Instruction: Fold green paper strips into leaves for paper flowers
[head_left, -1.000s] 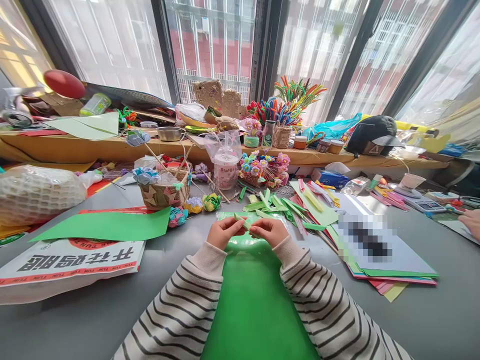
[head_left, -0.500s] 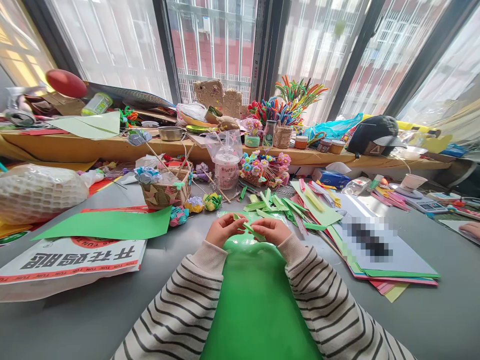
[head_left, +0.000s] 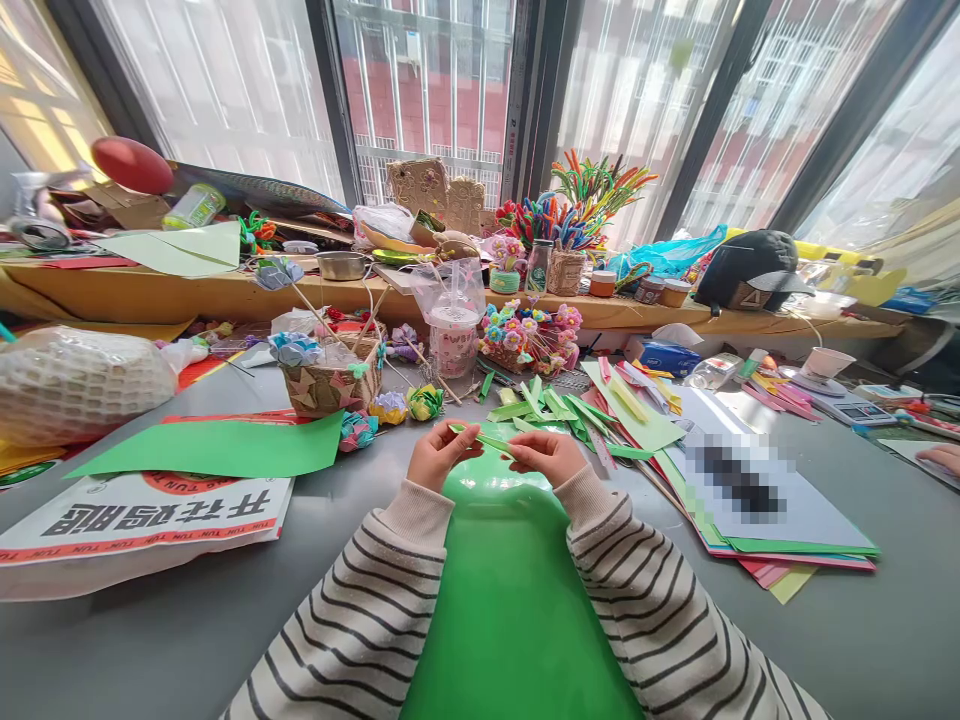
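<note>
Between my hands stretches a narrow strip of light green paper (head_left: 491,442), held above a shiny green surface (head_left: 517,600). My left hand (head_left: 441,455) pinches its left end between thumb and fingers. At the other end, my right hand (head_left: 551,456) is closed on the strip with thumb and fingertips. Just beyond my hands lies a loose pile of green paper strips (head_left: 551,402). Left of the pile sit small folded paper flowers, among them a green and yellow one (head_left: 424,402).
A woven basket (head_left: 330,390) with paper flowers stands at left, behind a green paper sheet (head_left: 217,447). A plastic cup (head_left: 453,345) is ahead. Stacked paper (head_left: 780,500) lies at right; another person's hand (head_left: 941,460) shows at the right edge. The cluttered sill (head_left: 420,298) runs behind.
The green strip has turned from a slant to nearly level and looks narrower and straighter. My hands have shifted slightly apart, my left hand a little up.
</note>
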